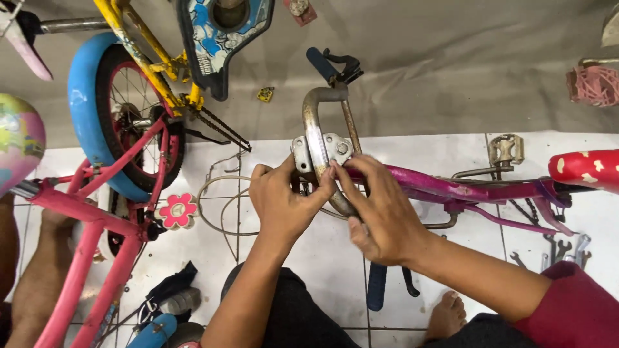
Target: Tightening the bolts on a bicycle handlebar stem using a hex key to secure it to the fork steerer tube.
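Both hands on the rusty handlebar of a magenta bicycle

The left hand (282,203) curls its fingers around the handlebar (316,138) just below the grey clamp plate (322,149); the right hand (380,212) grips the bar's lower stretch, fingertips pressed beside the plate. The magenta frame (451,190) runs rightward over the white tiled floor (322,270).

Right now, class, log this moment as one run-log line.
left hand: on handlebar clamp | right hand: on rusty handlebar | pink bike frame: lying across tiled floor | spanners: right
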